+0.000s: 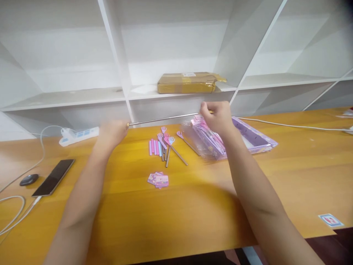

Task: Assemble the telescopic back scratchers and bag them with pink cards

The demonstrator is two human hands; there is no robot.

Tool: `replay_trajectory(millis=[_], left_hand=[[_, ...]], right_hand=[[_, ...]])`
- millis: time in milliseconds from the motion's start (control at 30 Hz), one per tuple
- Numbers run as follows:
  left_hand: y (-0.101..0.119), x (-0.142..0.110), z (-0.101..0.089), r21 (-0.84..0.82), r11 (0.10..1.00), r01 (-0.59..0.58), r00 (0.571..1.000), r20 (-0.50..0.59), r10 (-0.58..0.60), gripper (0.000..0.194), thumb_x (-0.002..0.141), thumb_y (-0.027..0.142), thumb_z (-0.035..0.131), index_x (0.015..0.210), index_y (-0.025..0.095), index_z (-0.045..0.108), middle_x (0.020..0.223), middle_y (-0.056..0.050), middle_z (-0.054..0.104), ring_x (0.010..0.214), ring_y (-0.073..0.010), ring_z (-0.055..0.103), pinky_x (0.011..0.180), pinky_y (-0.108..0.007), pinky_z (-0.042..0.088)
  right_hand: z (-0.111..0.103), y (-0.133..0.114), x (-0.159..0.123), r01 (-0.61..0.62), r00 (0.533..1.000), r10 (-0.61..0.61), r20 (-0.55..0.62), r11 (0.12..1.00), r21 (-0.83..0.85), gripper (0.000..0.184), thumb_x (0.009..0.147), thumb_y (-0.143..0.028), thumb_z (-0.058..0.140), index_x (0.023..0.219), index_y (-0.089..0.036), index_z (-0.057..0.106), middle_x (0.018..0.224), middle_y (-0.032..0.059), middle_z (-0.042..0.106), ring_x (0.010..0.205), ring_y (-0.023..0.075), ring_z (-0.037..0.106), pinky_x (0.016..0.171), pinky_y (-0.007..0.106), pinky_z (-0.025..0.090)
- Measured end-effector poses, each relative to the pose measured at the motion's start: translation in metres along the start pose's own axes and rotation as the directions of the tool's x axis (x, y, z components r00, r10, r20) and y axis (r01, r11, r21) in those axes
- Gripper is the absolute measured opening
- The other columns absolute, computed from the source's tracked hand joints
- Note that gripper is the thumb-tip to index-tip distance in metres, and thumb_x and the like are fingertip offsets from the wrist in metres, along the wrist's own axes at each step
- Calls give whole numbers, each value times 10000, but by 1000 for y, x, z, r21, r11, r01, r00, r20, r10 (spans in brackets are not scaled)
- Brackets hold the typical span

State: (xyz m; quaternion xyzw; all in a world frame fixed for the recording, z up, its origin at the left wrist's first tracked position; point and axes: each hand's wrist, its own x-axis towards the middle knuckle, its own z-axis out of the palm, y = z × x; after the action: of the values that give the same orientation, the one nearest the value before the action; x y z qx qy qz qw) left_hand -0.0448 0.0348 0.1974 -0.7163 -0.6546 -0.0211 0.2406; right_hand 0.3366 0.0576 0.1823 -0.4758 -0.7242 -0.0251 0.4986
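Note:
A thin telescopic metal rod (165, 118) is stretched out above the table, running between my two fists. My left hand (114, 131), a little smeared by motion, is closed round its left end. Round the other end my right hand (217, 115) is closed, with a yellowish tip showing by the fingers. Below the rod lie several back scratcher heads (171, 140) in pink, purple and blue on metal rods. Beside them is a row of pink, purple and blue handle sleeves (154, 147). A small pile of printed cards (161, 180) lies nearer to me.
A purple display box (261, 143) with plastic-wrapped pieces (208, 138) sits behind my right forearm. To the left are a power strip (78, 136), a phone (53, 177), a small black device (29, 179) and white cables. A taped cardboard box (187, 82) rests on the shelf.

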Motion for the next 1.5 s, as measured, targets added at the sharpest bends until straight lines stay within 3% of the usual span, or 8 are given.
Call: replay_trajectory(millis=[200,367,500,767,1167,1500], left_hand=[[31,-19,-15,-9,997,-71,997,-3,71,325,942,106,461,878,199,766,830,-144,771,747,-293,714,623,-360,306],[56,-35,-27,-41,985,-169,985,38,171,315,970,100,465,929,182,766,865,-157,786,743,-309,728,628,-362,353],[60,-37,-27,-48,976,-211,977,17,212,336,994,103,443,933,179,765,842,-155,779,709,-309,713,619,-365,353],[54,-28,-10,-70,945,-321,947,-50,318,288,951,78,470,853,186,719,738,-118,725,625,-270,639,585,-365,246],[51,-28,-10,-64,934,-352,934,-89,346,292,975,107,472,807,191,695,694,-101,699,559,-227,556,583,-368,188],[52,-28,-13,-122,925,-361,932,-86,353,247,988,156,517,816,192,691,712,-92,704,590,-228,586,598,-359,192]], right_hand=[[47,-40,-24,156,981,-163,104,985,76,528,1096,-413,441,648,-232,230,567,-38,247,554,113,235,618,336,214],[67,-74,-46,245,955,-259,142,963,112,467,1111,-332,383,664,-239,284,562,-31,346,534,117,288,618,332,240],[66,-84,-51,240,943,-259,208,965,109,452,1112,-303,365,666,-232,361,565,-23,402,539,118,331,625,329,252],[50,-79,-42,279,887,-274,373,959,42,391,1084,-289,399,701,-218,384,610,-17,457,562,120,282,641,344,195],[47,-76,-40,277,868,-251,430,961,1,393,1099,-318,364,720,-216,377,632,-9,490,573,128,291,644,335,202],[46,-76,-38,266,859,-233,456,964,-9,390,1100,-325,366,725,-219,358,636,-10,474,586,131,279,653,345,191]])
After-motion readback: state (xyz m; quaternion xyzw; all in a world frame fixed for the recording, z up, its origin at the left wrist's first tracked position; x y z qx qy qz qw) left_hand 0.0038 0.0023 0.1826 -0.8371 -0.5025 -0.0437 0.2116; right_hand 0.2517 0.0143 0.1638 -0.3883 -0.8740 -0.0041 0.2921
